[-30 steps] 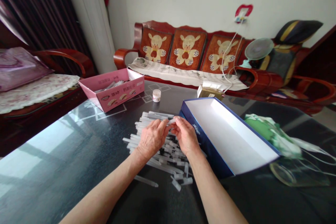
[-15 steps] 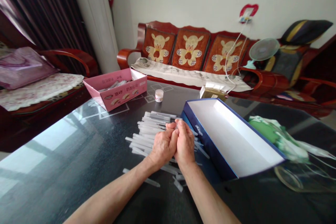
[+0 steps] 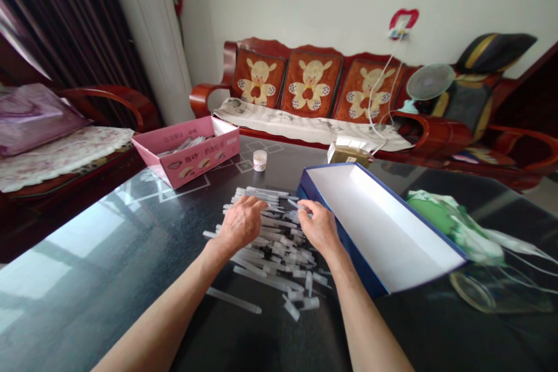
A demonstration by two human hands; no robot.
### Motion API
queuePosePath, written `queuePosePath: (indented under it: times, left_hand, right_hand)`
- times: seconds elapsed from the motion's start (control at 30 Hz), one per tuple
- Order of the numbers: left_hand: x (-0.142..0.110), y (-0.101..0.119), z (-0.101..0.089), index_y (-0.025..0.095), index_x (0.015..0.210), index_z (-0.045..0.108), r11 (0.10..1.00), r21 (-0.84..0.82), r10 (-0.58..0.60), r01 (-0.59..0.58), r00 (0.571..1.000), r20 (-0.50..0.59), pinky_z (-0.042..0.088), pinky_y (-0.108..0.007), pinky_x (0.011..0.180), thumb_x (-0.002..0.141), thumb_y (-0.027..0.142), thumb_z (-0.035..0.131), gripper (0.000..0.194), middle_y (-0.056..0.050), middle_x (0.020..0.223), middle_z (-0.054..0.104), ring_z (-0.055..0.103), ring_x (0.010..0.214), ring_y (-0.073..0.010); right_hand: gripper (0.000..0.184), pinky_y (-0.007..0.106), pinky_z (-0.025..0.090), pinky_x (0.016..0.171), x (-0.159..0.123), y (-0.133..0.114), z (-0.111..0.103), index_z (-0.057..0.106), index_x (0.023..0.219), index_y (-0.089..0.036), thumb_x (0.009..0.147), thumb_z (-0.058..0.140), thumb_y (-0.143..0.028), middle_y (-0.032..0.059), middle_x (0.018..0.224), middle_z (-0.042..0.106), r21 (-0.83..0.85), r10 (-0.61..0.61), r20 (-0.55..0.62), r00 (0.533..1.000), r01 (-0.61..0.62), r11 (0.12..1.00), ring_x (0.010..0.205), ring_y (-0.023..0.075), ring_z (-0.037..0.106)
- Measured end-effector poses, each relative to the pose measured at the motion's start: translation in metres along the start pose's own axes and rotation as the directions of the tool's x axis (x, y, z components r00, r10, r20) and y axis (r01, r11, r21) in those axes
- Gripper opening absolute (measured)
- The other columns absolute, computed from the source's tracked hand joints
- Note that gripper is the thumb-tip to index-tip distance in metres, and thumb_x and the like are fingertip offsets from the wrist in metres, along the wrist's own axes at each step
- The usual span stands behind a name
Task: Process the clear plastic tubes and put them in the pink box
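Note:
A heap of translucent white pen barrels (image 3: pixel 250 264) and short pen caps (image 3: pixel 310 303) lies spread on the dark table. Over the heap's left side is my left hand (image 3: pixel 243 222), its thumb and fingers pinched together; what sits at the fingertips is too small to make out. My right hand (image 3: pixel 320 225) is at the heap's right side, beside the blue box (image 3: pixel 344 232). Its thumb and forefinger close on a thin translucent pen part (image 3: pixel 293 204) that points left. A gap separates the two hands, with loose pen parts beneath them.
A pink box (image 3: pixel 192 157) holding similar white sticks stands at the back left. Near it is a small white jar (image 3: pixel 260 160). The blue box has a white inside. Behind it sits a gold tissue box (image 3: pixel 349 153); a green-and-white plastic bag (image 3: pixel 457 224) lies right.
My hands were clasped together over the heap and have now drawn apart, left hand to the left, right hand slightly right. More of the pen parts between them is now visible.

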State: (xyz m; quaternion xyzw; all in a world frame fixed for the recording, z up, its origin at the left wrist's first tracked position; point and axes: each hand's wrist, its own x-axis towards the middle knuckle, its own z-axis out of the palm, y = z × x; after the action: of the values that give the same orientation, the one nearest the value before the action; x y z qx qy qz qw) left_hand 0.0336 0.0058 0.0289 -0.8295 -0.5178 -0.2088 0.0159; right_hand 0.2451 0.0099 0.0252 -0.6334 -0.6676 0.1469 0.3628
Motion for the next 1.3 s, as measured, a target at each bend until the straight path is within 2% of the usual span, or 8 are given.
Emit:
queuePosePath:
  times: [0.07,0.17,0.27,0.37,0.6,0.83,0.97,1.3]
  left_hand:
    - [-0.001,-0.003,0.004,0.019,0.106,0.064,0.999,0.004,0.037,-0.037,0.999,0.021,0.049,-0.032,0.080,0.084,0.009,0.040,0.034,-0.007,0.097,0.064,0.056,0.095,-0.0220]
    - [-0.002,-0.003,0.008,0.018,0.106,0.064,0.997,-0.016,0.070,-0.069,0.997,0.031,0.048,-0.033,0.083,0.085,0.012,0.042,0.031,-0.007,0.097,0.065,0.057,0.092,-0.0209]
    - [-0.002,-0.002,0.008,0.017,0.099,0.066,0.993,-0.039,0.115,-0.114,0.993,0.019,0.047,-0.033,0.083,0.089,0.022,0.044,0.024,-0.007,0.092,0.064,0.057,0.090,-0.0205]
    - [-0.002,-0.002,0.005,0.018,0.091,0.067,0.988,-0.019,0.156,-0.156,0.988,0.015,0.046,-0.032,0.080,0.094,0.027,0.040,0.028,-0.007,0.084,0.062,0.057,0.085,-0.0194]
    - [-0.002,-0.006,0.003,0.017,0.083,0.067,0.973,-0.034,0.229,-0.230,0.973,-0.016,0.047,-0.030,0.075,0.092,0.026,0.044,0.026,-0.006,0.080,0.061,0.057,0.079,-0.0180]
    - [-0.003,-0.012,0.006,0.019,0.086,0.070,0.981,-0.104,0.172,-0.166,0.984,0.044,0.049,-0.030,0.074,0.089,0.028,0.048,0.025,-0.007,0.083,0.062,0.060,0.080,-0.0187]
    - [-0.004,-0.014,0.005,0.020,0.086,0.071,0.983,-0.121,0.151,-0.141,0.985,0.080,0.050,-0.030,0.073,0.087,0.028,0.049,0.024,-0.007,0.084,0.063,0.062,0.082,-0.0197]
    - [-0.003,-0.016,0.001,0.018,0.083,0.070,0.983,-0.143,0.133,-0.118,0.987,0.094,0.051,-0.029,0.071,0.081,0.020,0.050,0.020,-0.007,0.087,0.066,0.064,0.087,-0.0207]
  right_hand:
    - [0.029,0.032,0.048,0.088,-0.002,0.000,0.002,0.072,0.097,-0.017,0.077,0.052,-0.017,0.0098,0.098,0.072,-0.071,-0.053,0.048,0.997,0.056,0.996,0.090,0.0219,0.066]
    - [0.029,0.029,0.047,0.089,-0.004,-0.003,0.007,0.071,0.097,-0.018,0.077,0.051,-0.014,0.0078,0.101,0.071,-0.064,-0.132,0.079,0.988,0.137,0.989,0.093,0.0199,0.065]
    - [0.025,0.026,0.045,0.090,-0.006,-0.004,0.012,0.072,0.092,-0.020,0.084,0.049,-0.017,0.0059,0.101,0.070,-0.043,-0.221,0.109,0.969,0.227,0.973,0.096,0.0178,0.064]
    - [0.027,0.027,0.044,0.091,-0.008,-0.004,0.017,0.072,0.087,-0.021,0.090,0.045,-0.022,0.0068,0.101,0.069,-0.099,-0.265,0.154,0.952,0.282,0.954,0.098,0.0181,0.063]
    - [0.019,0.028,0.043,0.092,-0.003,-0.008,0.017,0.073,0.084,-0.021,0.086,0.054,-0.020,0.0065,0.105,0.069,-0.113,-0.242,0.137,0.961,0.258,0.960,0.101,0.0187,0.062]
    - [0.020,0.034,0.044,0.086,0.016,-0.022,0.013,0.075,0.084,-0.028,0.080,0.059,-0.017,0.0021,0.114,0.068,-0.280,-0.229,0.327,0.917,0.326,0.903,0.101,0.0219,0.062]
    - [0.020,0.036,0.043,0.087,0.018,-0.026,0.016,0.074,0.088,-0.026,0.078,0.060,-0.016,0.0035,0.112,0.069,-0.325,-0.203,0.369,0.907,0.331,0.886,0.103,0.0236,0.062]
    - [0.028,0.027,0.044,0.089,0.023,-0.008,0.011,0.074,0.082,-0.025,0.079,0.053,-0.007,0.0029,0.102,0.071,-0.273,-0.206,0.391,0.897,0.327,0.904,0.098,0.0177,0.064]
